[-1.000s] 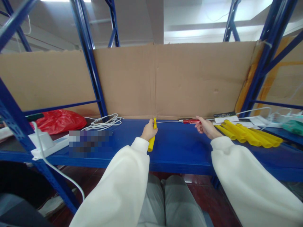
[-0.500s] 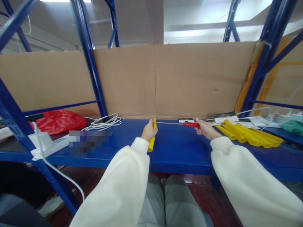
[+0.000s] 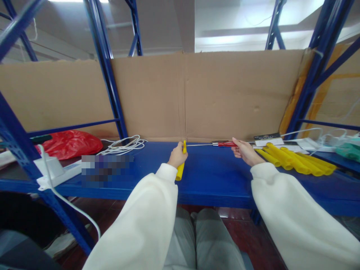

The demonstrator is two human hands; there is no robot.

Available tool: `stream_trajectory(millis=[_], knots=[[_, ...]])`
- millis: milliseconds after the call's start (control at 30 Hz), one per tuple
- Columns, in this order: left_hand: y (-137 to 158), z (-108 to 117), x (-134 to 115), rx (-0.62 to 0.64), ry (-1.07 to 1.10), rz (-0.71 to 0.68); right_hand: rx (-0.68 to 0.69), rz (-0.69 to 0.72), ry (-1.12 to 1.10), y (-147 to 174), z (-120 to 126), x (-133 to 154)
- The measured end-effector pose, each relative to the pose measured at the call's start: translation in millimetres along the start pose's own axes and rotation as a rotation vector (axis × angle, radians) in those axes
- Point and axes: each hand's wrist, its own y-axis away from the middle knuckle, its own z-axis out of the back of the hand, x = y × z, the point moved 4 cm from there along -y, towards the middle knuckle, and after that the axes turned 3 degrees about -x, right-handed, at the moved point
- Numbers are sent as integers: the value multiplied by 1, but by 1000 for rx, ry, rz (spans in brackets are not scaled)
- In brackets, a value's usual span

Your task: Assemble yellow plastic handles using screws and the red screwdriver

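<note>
My left hand [image 3: 177, 155] is closed around a yellow tube [image 3: 180, 170] near the middle of the blue shelf. In my right hand [image 3: 244, 150] is the red handle of a screwdriver [image 3: 225, 144], pinched at its rear end. Its thin metal shaft points left, and the tip reaches the upper part of the tube in my left hand. Whether the tip is inside the tube or only against it, I cannot tell. Right of my right hand, several more yellow tubes [image 3: 295, 161] lie side by side on the shelf.
A red plastic bag [image 3: 70, 144], a coiled white cable [image 3: 128, 145] and a white power strip [image 3: 66, 172] occupy the left side. Behind stands a cardboard panel [image 3: 219, 97]. Cards [image 3: 268, 140] and a green item [image 3: 348, 150] lie at right. Blue posts [image 3: 105, 71] frame the shelf.
The screwdriver's handle has turned and risen slightly, and now more of the metal collar shows. My right fingers have shifted on it. My left hand and the tube have hardly moved.
</note>
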Motion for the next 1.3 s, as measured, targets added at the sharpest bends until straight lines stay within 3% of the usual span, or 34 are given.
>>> stream_trajectory(millis=[133,367,533,900,1133,1300], knots=[[-1,0,0,7,0,-3,-1,-13,26,0,0,-1],[-1,-1,2,-10,6,5,199,-9,-82,0,-3,5],[0,0,1,-13,10,9,251,-5,-120,-2,-4,4],[-2,-1,2,-3,-1,17,176,-6,-123,-6,-5,-1],[-2,-1,2,-7,12,4,58,172,-44,-9,1,-1],[-2,-1,2,10,13,9,33,204,15,-6,1,2]])
